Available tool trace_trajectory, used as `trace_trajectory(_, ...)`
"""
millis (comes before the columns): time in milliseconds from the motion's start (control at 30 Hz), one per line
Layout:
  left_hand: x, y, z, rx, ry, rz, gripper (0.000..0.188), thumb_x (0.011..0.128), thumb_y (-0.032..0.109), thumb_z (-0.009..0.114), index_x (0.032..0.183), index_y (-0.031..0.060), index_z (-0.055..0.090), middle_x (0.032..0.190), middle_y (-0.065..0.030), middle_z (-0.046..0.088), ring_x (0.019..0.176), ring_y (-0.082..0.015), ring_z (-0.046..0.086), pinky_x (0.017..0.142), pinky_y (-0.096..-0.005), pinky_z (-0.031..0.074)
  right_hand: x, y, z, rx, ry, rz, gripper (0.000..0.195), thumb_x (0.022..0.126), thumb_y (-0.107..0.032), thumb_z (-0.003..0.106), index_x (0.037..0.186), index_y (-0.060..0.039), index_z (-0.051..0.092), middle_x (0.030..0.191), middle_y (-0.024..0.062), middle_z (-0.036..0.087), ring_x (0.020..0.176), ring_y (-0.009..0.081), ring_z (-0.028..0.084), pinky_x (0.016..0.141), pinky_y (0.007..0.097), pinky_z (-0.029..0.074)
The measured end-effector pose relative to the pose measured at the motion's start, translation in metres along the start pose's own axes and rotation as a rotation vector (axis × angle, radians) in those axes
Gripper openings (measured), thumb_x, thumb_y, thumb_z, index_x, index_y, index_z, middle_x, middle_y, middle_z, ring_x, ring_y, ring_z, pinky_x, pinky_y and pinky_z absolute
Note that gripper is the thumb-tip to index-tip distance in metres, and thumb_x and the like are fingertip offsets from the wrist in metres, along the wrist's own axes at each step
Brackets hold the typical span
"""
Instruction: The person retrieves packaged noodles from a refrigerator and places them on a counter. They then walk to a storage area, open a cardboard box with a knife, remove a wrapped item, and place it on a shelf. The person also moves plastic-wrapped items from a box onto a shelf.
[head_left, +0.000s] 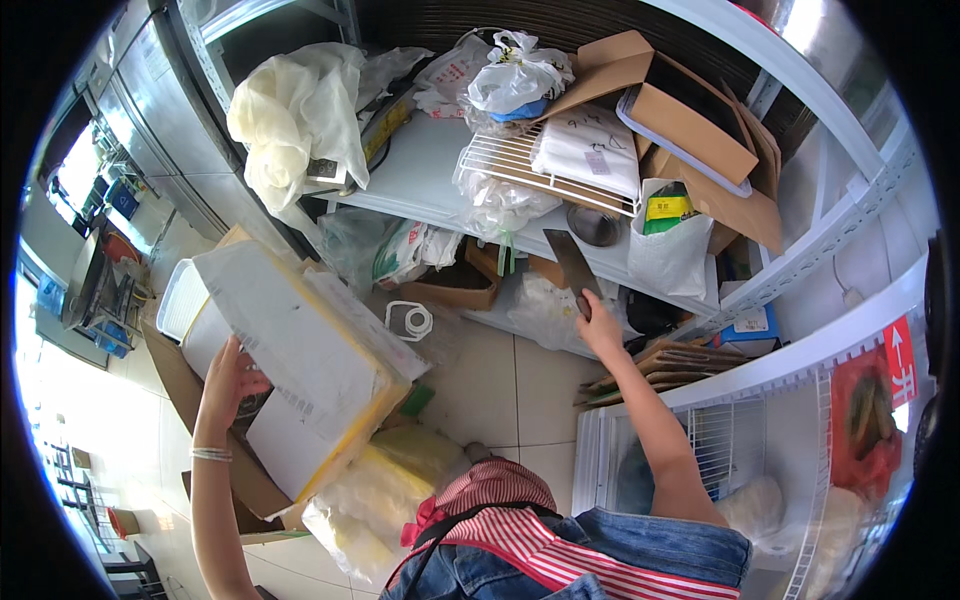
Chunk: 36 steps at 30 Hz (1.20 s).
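Note:
My right hand (598, 327) grips the handle of a cleaver (568, 259) with a broad dark blade, which points up and away toward the shelf. At the left, my left hand (229, 379) holds the edge of a large white carton (292, 330) with yellow edging. Its fingers curl at a dark gap between the white panels, and their tips are partly hidden. That carton sits tilted over an open brown cardboard box (176, 367). A stack of white plastic lids or containers (182, 296) stands behind it.
A metal shelf unit (427, 180) ahead holds bags, a white wire rack (510, 161) and an open cardboard box (694, 112). On my right an open white refrigerator door (795, 375) juts in. Yellowish plastic bags (390, 476) lie by my feet on the tiled floor (484, 382).

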<state>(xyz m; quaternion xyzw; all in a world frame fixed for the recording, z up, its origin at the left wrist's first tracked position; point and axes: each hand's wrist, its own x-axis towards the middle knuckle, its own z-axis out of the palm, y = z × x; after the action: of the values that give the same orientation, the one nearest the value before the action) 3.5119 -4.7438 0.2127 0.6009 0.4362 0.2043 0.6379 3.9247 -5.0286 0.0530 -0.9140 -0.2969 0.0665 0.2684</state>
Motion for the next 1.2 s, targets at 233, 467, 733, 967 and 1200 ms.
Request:
trace_trajectory(233, 0.002, 0.007, 0.007, -0.081, 0.068, -0.040, 0.039, 0.086, 0.032, 0.034, 0.105, -0.0010, 0.041, 0.086, -0.0121, 0.056, 0.063, -0.0157, 0.059, 0.050, -0.0224, 0.050, 0.111, 0.041, 0.009, -0.197, 0.017, -0.110, 0.041, 0.069, -0.015, 0.053, 0.108, -0.0154, 0.038, 0.086, 0.0163, 0.056, 0.081, 0.0340, 0.053, 0.067, 0.0418, 0.043)
trace_trajectory(467, 0.006, 0.007, 0.017, -0.059, 0.172, -0.019, 0.024, 0.086, 0.020, 0.036, 0.099, 0.0018, 0.044, 0.082, -0.0058, 0.056, 0.064, -0.0112, 0.057, 0.050, -0.0210, 0.049, 0.195, 0.080, 0.034, -0.385, 0.074, -0.183, 0.032, 0.072, -0.012, 0.052, 0.102, -0.0120, 0.043, 0.093, 0.0146, 0.054, 0.087, 0.0325, 0.051, 0.073, 0.0415, 0.041)
trace_trajectory(733, 0.005, 0.014, 0.017, 0.052, 0.164, -0.079, 0.027, 0.085, 0.024, 0.040, 0.098, 0.0021, 0.048, 0.078, 0.0000, 0.052, 0.063, -0.0060, 0.051, 0.057, -0.0206, 0.046, 0.216, 0.098, 0.065, -0.658, 0.155, -0.133, 0.026, 0.079, -0.014, 0.041, 0.103, -0.0116, 0.049, 0.091, 0.0137, 0.054, 0.085, 0.0281, 0.052, 0.076, 0.0400, 0.040)
trace_trajectory(967, 0.012, 0.010, 0.018, -0.001, 0.123, 0.036, 0.038, 0.087, 0.030, 0.034, 0.107, -0.0009, 0.044, 0.086, -0.0057, 0.050, 0.068, -0.0095, 0.052, 0.062, -0.0220, 0.048, 0.073, -0.182, 0.050, 0.421, -0.311, -0.629, 0.044, 0.072, -0.012, 0.056, 0.111, 0.0004, 0.041, 0.110, 0.0175, 0.046, 0.102, 0.0282, 0.044, 0.086, 0.0328, 0.034)
trace_trajectory(1200, 0.001, 0.012, 0.018, 0.101, 0.084, 0.105, 0.039, 0.087, 0.027, 0.033, 0.115, 0.0015, 0.039, 0.085, -0.0045, 0.054, 0.070, -0.0078, 0.052, 0.061, -0.0224, 0.046, -0.083, -0.368, 0.051, 0.106, -0.359, -1.163, 0.070, 0.072, -0.025, 0.056, 0.117, 0.0126, 0.018, 0.095, 0.0288, 0.048, 0.087, 0.0365, 0.051, 0.076, 0.0380, 0.041)
